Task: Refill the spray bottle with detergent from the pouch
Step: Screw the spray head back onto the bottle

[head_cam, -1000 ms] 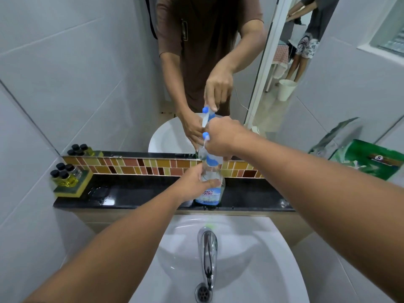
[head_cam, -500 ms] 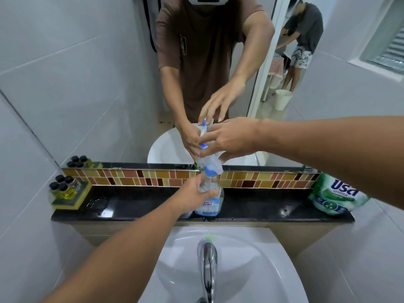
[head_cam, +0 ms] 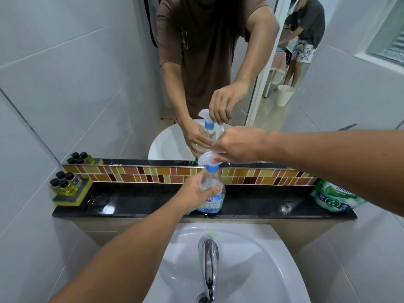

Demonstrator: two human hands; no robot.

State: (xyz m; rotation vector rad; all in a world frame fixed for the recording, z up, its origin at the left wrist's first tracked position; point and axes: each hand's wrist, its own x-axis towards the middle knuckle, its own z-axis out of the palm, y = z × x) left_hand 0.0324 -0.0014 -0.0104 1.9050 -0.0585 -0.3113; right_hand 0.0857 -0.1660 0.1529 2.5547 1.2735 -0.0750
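A clear spray bottle (head_cam: 213,199) with a blue collar and a blue-and-white label stands upright on the black ledge (head_cam: 153,201) behind the sink. My left hand (head_cam: 196,193) wraps around the bottle's body. My right hand (head_cam: 235,145) grips the white trigger head (head_cam: 205,158) on top of the bottle. The green and white detergent pouch (head_cam: 332,196) stands at the ledge's right end, partly hidden by my right forearm. The mirror repeats both hands and the bottle.
A white sink (head_cam: 240,270) with a chrome tap (head_cam: 208,259) lies below the ledge. Small dark-capped bottles (head_cam: 65,184) on a yellow sponge sit at the ledge's left end. A mosaic tile strip (head_cam: 153,173) runs under the mirror. Another person shows in the mirror at top right.
My right hand has turned on the trigger head, whose nozzle now points left. The view has shifted, bringing the pouch into sight on the ledge. My left hand stays on the bottle.
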